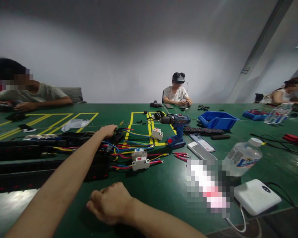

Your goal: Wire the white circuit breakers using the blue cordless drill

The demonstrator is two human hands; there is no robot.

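We're reaching left hand (108, 131) far onto black block (118, 136) by wires (129, 147), grip unclear; right hand (111, 202) clenched, resting near on surface (164, 188). Approaching slow, avoiding wire snags.

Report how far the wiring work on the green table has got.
Done: two white breakers near the front already carry red, blue and yellow wires. In hand: the left hand reaches into the black housing where the wires run; the right hand rests fisted on the table. Left: a third breaker sits apart, and the drill stands unused.
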